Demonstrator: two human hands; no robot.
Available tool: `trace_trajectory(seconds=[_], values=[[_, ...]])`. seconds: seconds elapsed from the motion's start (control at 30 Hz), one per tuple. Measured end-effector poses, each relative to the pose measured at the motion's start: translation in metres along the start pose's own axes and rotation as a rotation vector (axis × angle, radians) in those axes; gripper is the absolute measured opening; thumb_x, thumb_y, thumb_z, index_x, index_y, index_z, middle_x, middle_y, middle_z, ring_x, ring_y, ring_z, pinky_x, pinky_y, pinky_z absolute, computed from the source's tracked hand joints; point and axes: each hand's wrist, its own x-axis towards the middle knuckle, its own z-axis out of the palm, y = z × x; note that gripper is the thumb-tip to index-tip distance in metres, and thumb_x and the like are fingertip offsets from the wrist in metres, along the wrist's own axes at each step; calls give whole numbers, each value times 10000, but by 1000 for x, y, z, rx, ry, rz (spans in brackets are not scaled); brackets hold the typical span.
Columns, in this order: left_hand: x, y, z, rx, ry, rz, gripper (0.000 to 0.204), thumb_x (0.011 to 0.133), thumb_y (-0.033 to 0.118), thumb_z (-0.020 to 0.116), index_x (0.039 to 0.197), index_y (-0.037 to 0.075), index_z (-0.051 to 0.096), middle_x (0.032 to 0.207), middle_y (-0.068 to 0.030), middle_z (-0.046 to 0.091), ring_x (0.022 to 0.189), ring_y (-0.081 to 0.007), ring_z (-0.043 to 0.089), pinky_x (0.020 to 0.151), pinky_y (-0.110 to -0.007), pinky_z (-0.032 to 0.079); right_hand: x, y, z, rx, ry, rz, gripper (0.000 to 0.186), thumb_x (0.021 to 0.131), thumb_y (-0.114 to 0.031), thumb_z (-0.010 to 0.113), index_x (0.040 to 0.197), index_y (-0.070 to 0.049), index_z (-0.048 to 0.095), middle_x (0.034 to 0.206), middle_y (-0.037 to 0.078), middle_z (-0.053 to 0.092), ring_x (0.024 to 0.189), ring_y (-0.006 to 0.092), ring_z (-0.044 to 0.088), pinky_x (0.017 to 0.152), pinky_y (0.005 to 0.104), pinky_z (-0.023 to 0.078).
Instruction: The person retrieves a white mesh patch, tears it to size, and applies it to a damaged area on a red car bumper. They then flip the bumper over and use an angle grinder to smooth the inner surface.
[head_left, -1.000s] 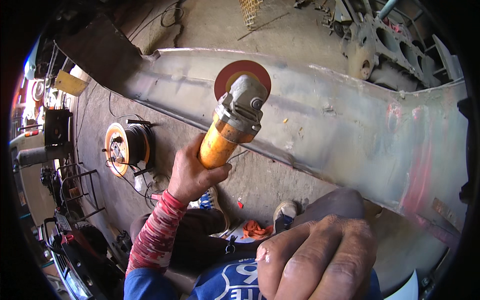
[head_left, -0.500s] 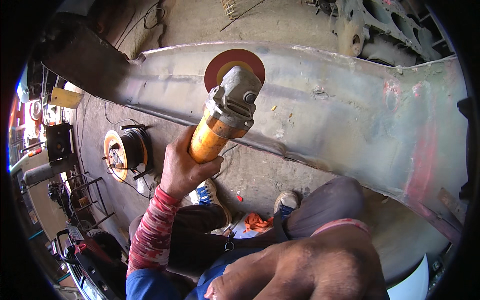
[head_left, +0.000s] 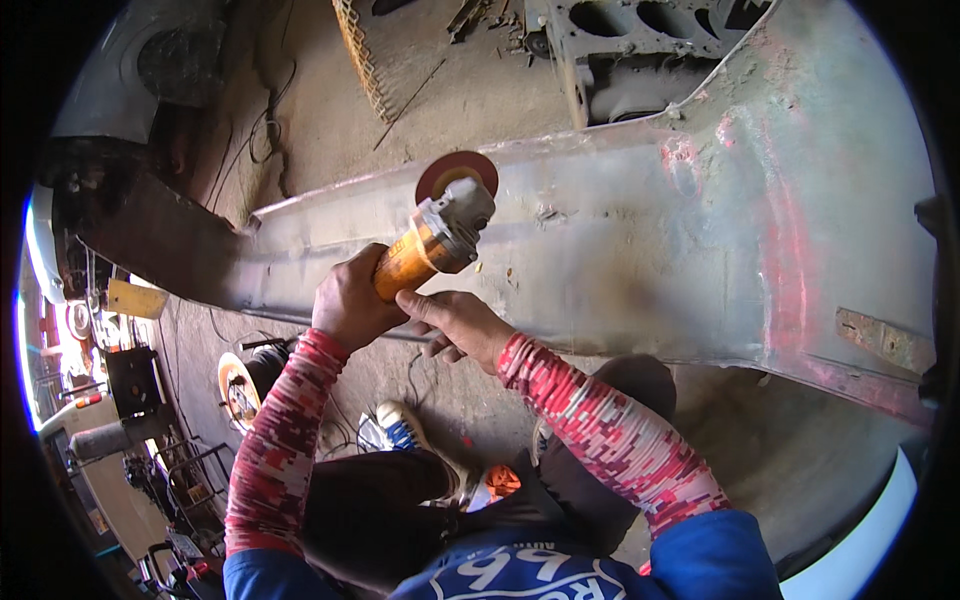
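Note:
My left hand (head_left: 352, 298) is wrapped round the orange body of an angle grinder (head_left: 408, 266) with a grey metal head. A reddish-brown sanding disc (head_left: 440, 172) is on the head, over the far side of a long, dull grey metal panel (head_left: 620, 270). My right hand (head_left: 466, 325) is at the near end of the grinder. Its thumb reaches to the orange body beside my left hand, and its other fingers are bent loosely below, apart from the thumb. The panel has scuffs, small yellow flecks and red paint streaks toward its right end.
An orange cable reel (head_left: 240, 388) stands on the floor to the left. Beyond the panel lie a dirty engine block (head_left: 650, 35) and a mesh strip (head_left: 362, 60). A red-orange cloth (head_left: 502, 481) is near my feet. A white curved part (head_left: 860, 540) is at the lower right.
My right hand has come up from the near lower right to the grinder. The view has shifted, and the grinder is now farther from the camera, still in my left hand.

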Motion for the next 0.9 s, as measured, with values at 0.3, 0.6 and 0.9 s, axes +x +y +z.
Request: trace_trajectory(seconds=[0.3,0.6,0.9], values=[[52,-46,43,130,-125,111,558,694,343,819,1178,117,659,951,-172,741,912,-394,719,801,-480,572,45,40,15,-178,364,-155,892,884,-805,532,611,39,625,568,159,559,623,275,592,717,421,467],[80,-68,101,16,-175,139,556,668,333,788,1177,148,663,946,-158,745,900,-385,719,799,-478,578,48,38,9,-272,394,82,829,861,-695,614,1115,93,661,1068,295,702,1062,392,687,930,410,517],[99,-94,91,30,-140,204,479,683,263,789,1129,141,666,963,-152,743,908,-378,720,805,-475,581,15,12,28,-1126,114,282,621,919,-527,625,1255,-6,663,1274,188,683,1175,371,657,971,536,535]])
